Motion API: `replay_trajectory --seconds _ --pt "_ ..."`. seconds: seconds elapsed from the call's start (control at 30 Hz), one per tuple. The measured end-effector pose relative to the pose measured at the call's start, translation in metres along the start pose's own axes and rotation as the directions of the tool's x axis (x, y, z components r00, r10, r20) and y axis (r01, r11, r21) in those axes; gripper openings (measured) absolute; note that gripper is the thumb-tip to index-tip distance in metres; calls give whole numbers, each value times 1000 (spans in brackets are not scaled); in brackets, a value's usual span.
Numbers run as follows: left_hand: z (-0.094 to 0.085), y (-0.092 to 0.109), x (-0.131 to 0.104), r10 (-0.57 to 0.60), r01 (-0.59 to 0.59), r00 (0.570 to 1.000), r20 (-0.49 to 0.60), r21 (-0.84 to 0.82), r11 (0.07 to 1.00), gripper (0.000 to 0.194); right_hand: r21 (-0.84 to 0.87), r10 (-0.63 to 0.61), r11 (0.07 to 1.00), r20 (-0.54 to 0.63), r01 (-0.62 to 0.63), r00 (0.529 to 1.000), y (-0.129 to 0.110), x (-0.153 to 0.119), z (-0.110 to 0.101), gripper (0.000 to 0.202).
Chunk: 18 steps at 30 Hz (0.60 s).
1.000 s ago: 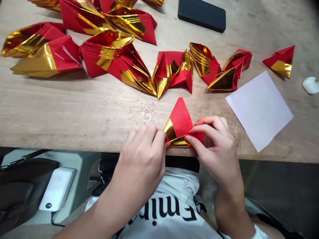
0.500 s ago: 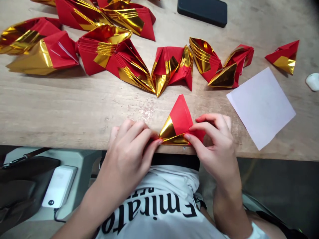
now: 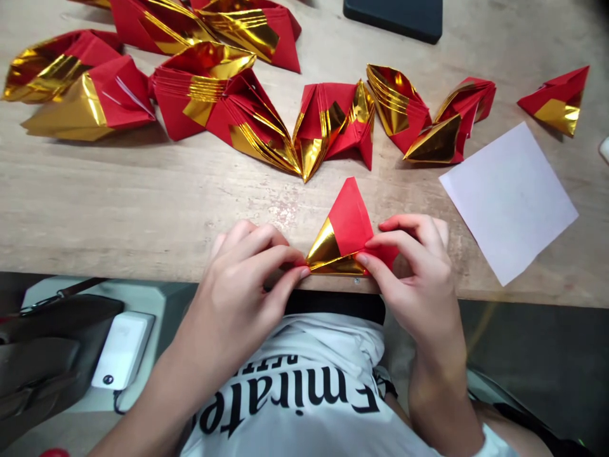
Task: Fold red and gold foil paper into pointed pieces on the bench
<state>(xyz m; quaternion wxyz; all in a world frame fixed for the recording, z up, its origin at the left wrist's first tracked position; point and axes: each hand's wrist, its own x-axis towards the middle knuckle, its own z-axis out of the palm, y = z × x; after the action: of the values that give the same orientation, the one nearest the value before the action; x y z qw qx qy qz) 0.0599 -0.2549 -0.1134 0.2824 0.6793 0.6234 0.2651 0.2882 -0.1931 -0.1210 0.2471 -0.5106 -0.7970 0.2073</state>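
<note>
A partly folded sheet of red and gold foil paper (image 3: 349, 225) lies at the table's front edge, one red corner pointing away from me. My left hand (image 3: 252, 273) pinches its gold left tip between thumb and forefinger. On the other side, my right hand (image 3: 413, 270) grips the folded lower edge, thumb in front and fingers over the red part. The fingers cover some of the paper's right end. Just beyond, stacks of folded red and gold paper pieces (image 3: 333, 124) stand in a row.
A white paper square (image 3: 510, 204) lies to the right, with a single folded piece (image 3: 559, 105) behind it. A black phone-like slab (image 3: 394, 18) sits at the back. Below the table (image 3: 190, 190), at left, are a dark bag (image 3: 61, 343) and a white power bank (image 3: 124, 349).
The whole view has shifted slightly, so things on the table appear a little higher and further right. Both hands keep the same hold on the paper.
</note>
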Motion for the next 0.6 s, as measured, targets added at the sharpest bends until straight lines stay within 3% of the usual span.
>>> replay_trajectory --seconds 0.6 --pt "-3 -2 3 44 -44 999 13 61 997 5 -3 -13 1000 -14 13 1000 1 0 0 8"
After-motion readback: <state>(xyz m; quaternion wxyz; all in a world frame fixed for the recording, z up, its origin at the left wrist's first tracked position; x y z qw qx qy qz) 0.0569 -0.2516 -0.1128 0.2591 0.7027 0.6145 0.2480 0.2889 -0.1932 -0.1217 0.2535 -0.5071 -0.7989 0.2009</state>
